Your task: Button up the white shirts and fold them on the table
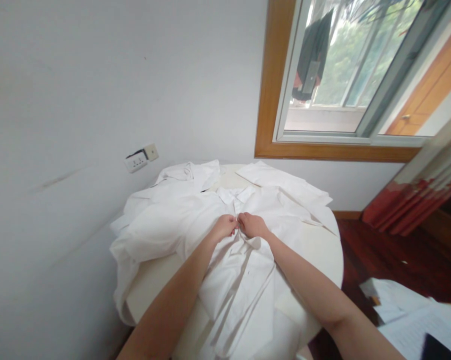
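A white collared shirt [206, 215] lies spread on a round cream table [157, 285], its collar toward the wall and its lower part bunched toward me. My left hand [225, 227] and my right hand [252, 225] meet at the front placket, a little below the collar. Both are closed, with fingertips pinching the shirt's front edges. Any button between the fingers is too small to make out. One sleeve drapes over the table's left edge.
Another piece of white clothing [187, 175] lies crumpled at the back left, and a flat folded white cloth [285, 182] at the back right. A wall socket [136, 162], a window [341, 75] and a curtain [405, 200] surround the table. Papers [416, 315] lie at lower right.
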Motion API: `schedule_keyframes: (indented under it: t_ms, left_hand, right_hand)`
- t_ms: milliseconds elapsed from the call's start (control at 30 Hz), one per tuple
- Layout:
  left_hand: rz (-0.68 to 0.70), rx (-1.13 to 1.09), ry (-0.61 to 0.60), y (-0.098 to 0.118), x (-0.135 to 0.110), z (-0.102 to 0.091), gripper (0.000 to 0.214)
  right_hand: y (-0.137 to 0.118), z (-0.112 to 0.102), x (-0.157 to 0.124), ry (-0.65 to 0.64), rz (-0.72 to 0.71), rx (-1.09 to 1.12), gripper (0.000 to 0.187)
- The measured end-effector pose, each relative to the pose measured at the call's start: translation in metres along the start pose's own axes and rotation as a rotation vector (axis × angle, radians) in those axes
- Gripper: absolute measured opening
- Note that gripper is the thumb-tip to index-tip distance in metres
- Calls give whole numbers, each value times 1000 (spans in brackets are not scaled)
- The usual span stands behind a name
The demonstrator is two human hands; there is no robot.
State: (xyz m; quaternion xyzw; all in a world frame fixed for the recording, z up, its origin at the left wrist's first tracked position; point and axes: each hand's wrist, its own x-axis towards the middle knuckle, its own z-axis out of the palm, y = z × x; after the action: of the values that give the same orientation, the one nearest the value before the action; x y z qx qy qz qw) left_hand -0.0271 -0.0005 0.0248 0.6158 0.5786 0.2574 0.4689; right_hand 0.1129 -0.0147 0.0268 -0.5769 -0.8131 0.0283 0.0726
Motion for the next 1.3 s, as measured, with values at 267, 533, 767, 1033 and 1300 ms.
schedule_keyframes:
  t_ms: [267, 533, 767, 1033, 1300]
  left_hand:
    - [-8, -4, -20, -3, 3, -2, 20]
    - [-62, -9, -19, 2, 4, -1, 21]
    - [-28, -22, 14, 0, 1, -1, 21]
    - [11, 7, 65, -3, -1, 3, 22]
    - [-11, 53, 58, -4, 1, 2, 22]
  right_hand:
    - [6, 7, 4, 48, 33, 102, 29]
    - [6, 10, 7, 62, 94, 141, 30]
    - [9, 6, 7, 45, 40, 134, 30]
    - [6, 3, 6, 10, -49, 25, 31]
    - [9, 7, 4, 64, -21, 108, 29]
